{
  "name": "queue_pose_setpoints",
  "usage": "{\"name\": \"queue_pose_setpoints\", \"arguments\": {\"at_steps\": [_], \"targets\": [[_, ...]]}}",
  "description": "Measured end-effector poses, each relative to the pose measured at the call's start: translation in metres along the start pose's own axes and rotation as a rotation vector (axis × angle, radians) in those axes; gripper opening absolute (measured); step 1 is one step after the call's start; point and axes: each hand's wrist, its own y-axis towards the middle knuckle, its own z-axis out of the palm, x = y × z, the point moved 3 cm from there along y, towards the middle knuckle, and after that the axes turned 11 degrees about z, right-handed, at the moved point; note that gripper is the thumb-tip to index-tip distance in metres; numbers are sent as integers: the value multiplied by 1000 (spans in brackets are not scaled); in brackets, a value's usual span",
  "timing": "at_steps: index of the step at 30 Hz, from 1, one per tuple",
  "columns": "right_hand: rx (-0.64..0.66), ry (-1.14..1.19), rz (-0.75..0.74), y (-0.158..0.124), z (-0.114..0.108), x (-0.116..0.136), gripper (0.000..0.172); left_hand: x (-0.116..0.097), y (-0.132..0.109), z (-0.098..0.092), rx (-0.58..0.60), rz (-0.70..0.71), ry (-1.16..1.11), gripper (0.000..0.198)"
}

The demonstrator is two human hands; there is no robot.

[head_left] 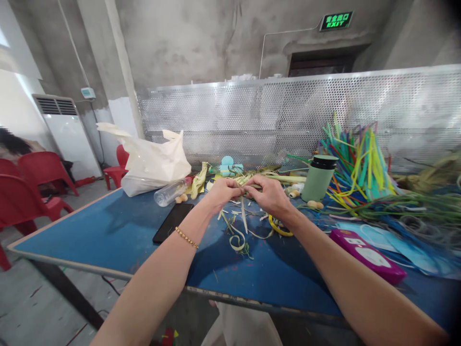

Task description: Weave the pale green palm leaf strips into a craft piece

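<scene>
My left hand (225, 192) and my right hand (268, 193) meet over the middle of the table, fingertips almost touching. Both are closed in a pinch on a pale green plant strip (244, 216), whose end hangs down between them. The exact grip is partly hidden by the fingers. Below lie a curled strip (236, 241) and small green scraps. A yellow ring (279, 227) rests beside my right wrist. Behind the hands, more leafy stalks (288, 178) are spread out. A gold bead bracelet (186, 238) circles my left wrist.
On the blue table (90, 230) stand a white plastic bag (154, 161), a clear bottle (169, 193), a black phone (173, 223) and a green canister (319, 179). Rightward are colourful strips (363, 168), a purple box (367, 257) and a blue mask (399, 245). A perforated metal panel (234, 115) stands behind.
</scene>
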Motion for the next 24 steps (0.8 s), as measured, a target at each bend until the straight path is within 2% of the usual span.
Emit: {"name": "queue_pose_setpoints", "arguments": {"at_steps": [8,11,15,18,21,24], "targets": [[-18,-70,26,-1,1,1,10,-4,-1,2,16,-28,8,12],[16,-15,69,1,3,-3,9,-2,-1,2,4,-32,27,10],[83,132,137,5,6,-12,9,2,1,1,3,7,6,18],[80,144,152,6,7,-18,10,4,2,-1,-17,18,-52,19],[43,59,106,6,6,-19,15,7,3,-3,-61,34,-29,19],[22,20,85,8,4,-18,27,11,4,0,-33,22,-11,19]]}}
